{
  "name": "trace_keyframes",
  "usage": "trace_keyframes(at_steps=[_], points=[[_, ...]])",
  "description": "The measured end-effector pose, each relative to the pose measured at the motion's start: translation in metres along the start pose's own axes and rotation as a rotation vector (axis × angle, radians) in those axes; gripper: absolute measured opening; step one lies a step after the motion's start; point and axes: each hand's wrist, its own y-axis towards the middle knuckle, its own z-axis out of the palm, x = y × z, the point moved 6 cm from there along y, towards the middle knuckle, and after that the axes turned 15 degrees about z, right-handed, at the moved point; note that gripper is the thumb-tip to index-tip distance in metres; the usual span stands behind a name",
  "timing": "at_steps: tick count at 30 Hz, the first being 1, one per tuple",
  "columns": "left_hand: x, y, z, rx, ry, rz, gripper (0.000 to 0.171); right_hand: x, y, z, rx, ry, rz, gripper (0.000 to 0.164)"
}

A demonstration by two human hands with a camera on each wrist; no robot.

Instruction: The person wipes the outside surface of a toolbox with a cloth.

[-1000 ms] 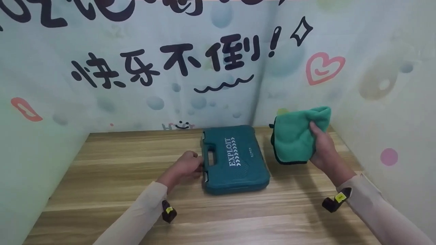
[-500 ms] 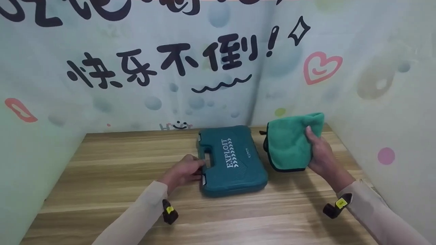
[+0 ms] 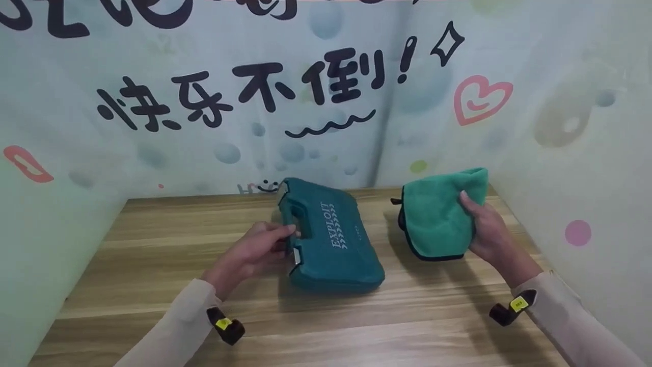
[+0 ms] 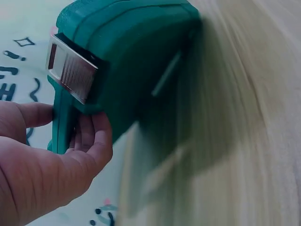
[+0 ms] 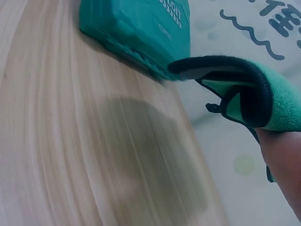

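Note:
A teal hard plastic case (image 3: 331, 239) marked EXPLOIT is tilted, its handle side raised off the wooden table. My left hand (image 3: 257, 250) grips the case's handle, thumb on top and fingers curled beneath, as the left wrist view shows beside a metal latch (image 4: 73, 68). To the right, my right hand (image 3: 491, 232) holds a folded green cloth (image 3: 438, 216) with black edging above the table, thumb on its near face. A small black loop (image 5: 213, 108) sticks out from the cloth's edge. The fingers behind the cloth are hidden.
The wood-grain table (image 3: 168, 244) meets a printed backdrop (image 3: 326, 148) at the back, with pale walls on the left and right. Wrist cameras (image 3: 227, 326) are strapped to both sleeves.
My left hand has taken hold of the handle and lifted that side of the case, shifting it left. The right hand with the cloth has come slightly lower.

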Motion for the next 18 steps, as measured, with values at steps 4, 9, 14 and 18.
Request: trace_keyframes(at_steps=[4,9,14,18], points=[[-0.020,-0.011,-0.003,-0.001,-0.070,0.044,0.039,0.002,-0.003,-0.005,-0.014,-0.007,-0.008,0.046],[-0.045,-0.022,-0.005,-0.014,-0.061,0.078,0.049,0.005,-0.008,-0.010,-0.023,-0.014,-0.023,0.046],[-0.065,-0.027,0.004,0.009,0.133,0.101,0.051,0.011,-0.013,-0.016,-0.035,0.016,-0.028,0.043],[-0.074,-0.023,0.018,0.029,0.254,0.114,0.041,0.017,-0.016,-0.020,-0.066,0.062,-0.029,0.045]])
